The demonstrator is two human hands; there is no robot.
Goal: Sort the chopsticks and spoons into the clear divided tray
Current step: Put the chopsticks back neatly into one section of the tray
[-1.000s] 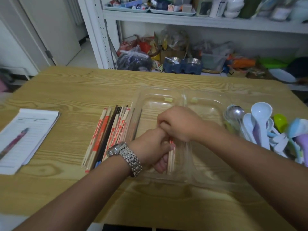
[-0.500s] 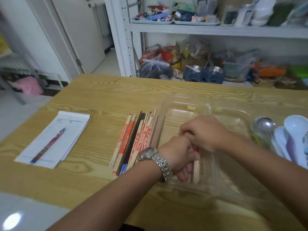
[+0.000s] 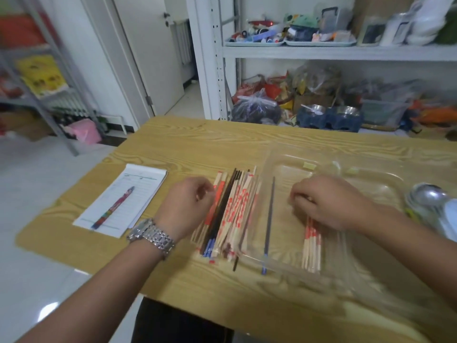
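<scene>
The surface [image 3: 197,144] has bare wood along its far edge and in a near-left strip, which looks room enough to move. The clear divided tray [image 3: 268,169] lies on its right half, close to the near edge, and sorting looks barely begun. Most chopsticks lie in a loose pile [image 3: 235,211] touching the tray's left wall. The notepad [image 3: 128,194] lies by the left edge. The left hand [image 3: 190,201] curls its fingers at the pile's left side; whether it pinches one I cannot tell. The right hand [image 3: 324,201] curls over a small bundle [image 3: 312,246] in the tray's left compartment. The spoons [image 3: 430,199] wait beyond the tray's right side. One dark chopstick [image 3: 269,214] lies alone in that compartment, its tip overhanging the near rim.
</scene>
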